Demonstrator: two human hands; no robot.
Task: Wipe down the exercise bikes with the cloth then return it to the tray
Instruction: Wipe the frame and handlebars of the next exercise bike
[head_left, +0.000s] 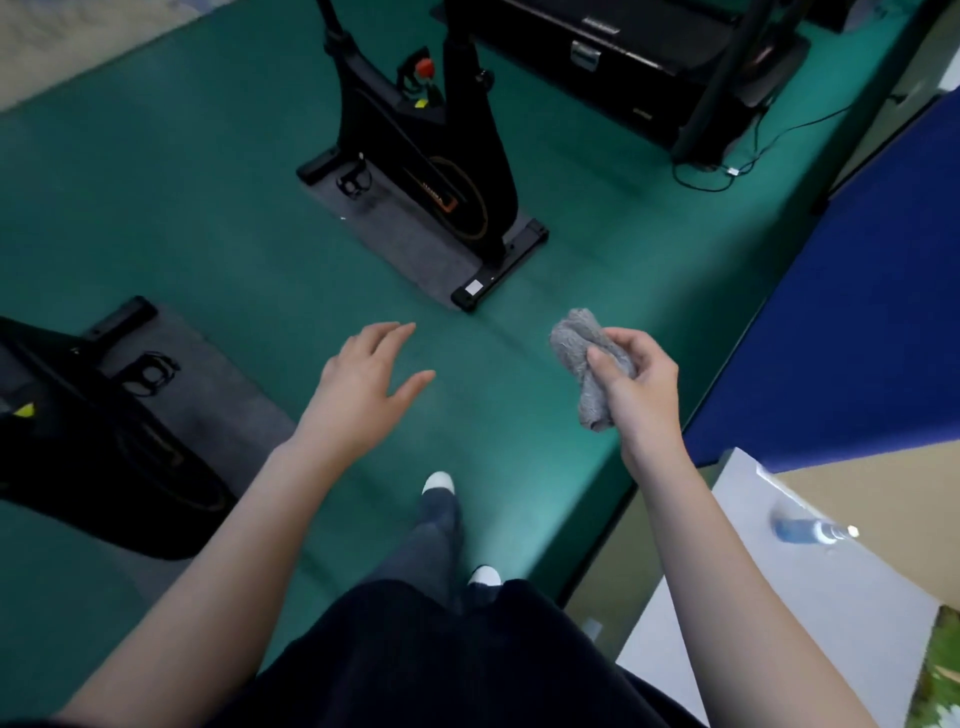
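Beyond dark clothing (415, 670) at the near edge, a grey cloth (576, 338), judged soft, light and best taken round its bunched middle, is gripped by the right hand (644, 384) short of the far exercise bike (431, 156), while the left hand (358, 384) is spread empty.

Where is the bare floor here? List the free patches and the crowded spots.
Free: the green floor between the near bike's mat and the far bike's mat; also the strip between the far bike's mat and the blue partition. Crowded: top right, where cables trail beside the treadmill.
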